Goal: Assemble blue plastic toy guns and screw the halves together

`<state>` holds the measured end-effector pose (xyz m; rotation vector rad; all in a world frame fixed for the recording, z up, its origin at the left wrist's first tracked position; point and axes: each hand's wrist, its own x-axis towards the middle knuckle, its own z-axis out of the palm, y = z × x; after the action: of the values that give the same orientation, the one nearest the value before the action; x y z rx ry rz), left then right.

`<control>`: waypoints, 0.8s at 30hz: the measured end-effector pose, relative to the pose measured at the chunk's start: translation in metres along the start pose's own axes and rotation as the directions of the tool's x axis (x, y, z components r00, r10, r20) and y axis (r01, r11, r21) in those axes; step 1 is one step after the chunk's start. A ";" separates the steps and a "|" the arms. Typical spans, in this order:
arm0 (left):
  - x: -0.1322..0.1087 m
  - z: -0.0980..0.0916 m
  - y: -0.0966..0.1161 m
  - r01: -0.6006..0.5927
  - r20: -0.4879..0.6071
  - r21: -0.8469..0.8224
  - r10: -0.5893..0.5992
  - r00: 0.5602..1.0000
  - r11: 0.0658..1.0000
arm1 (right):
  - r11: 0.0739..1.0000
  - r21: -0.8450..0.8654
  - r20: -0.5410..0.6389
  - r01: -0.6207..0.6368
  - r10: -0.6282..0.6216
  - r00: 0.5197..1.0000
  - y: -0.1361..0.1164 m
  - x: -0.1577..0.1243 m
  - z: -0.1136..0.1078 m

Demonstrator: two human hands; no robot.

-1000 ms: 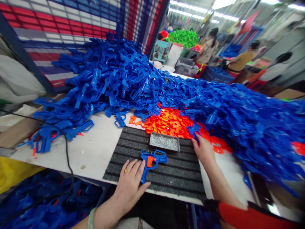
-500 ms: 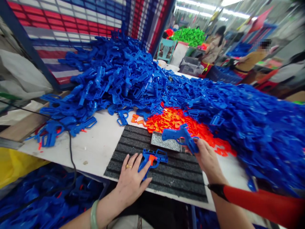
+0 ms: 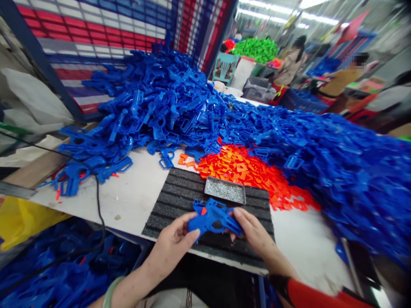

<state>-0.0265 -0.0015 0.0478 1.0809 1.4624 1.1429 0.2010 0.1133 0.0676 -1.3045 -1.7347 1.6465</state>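
The left grip [image 3: 170, 250] and right grip [image 3: 253, 233] are closed on either end of a blue plastic toy pistol [image 3: 214, 217], its long axis held crosswise above a black ribbed mat [image 3: 170, 199].

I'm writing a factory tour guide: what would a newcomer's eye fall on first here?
A huge heap of blue plastic toy pistol parts covers the far side of the white table, with a bright orange pile of small plastic pieces at its front. Nearest the viewer, the left hand and right hand hold a blue toy pistol part over a black ribbed mat.
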 end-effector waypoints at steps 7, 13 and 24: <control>-0.009 0.015 -0.006 0.139 -0.084 -0.110 -0.148 0.985 0.984 | 0.653 -0.616 0.043 0.440 -0.530 0.847 0.022 -0.004 0.007; -0.011 0.016 -0.022 -0.231 -0.147 0.710 0.461 0.875 0.665 | 0.479 -0.753 0.058 0.452 -0.635 0.770 0.036 0.015 0.007; -0.007 0.017 -0.037 -0.275 0.001 0.864 0.546 0.838 0.421 | 0.504 -0.745 0.063 0.437 -0.599 0.798 0.047 0.020 0.013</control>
<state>-0.0120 -0.0125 0.0110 2.1486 2.1547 0.8975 0.1972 0.1161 0.0151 -0.9842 -2.4457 0.4171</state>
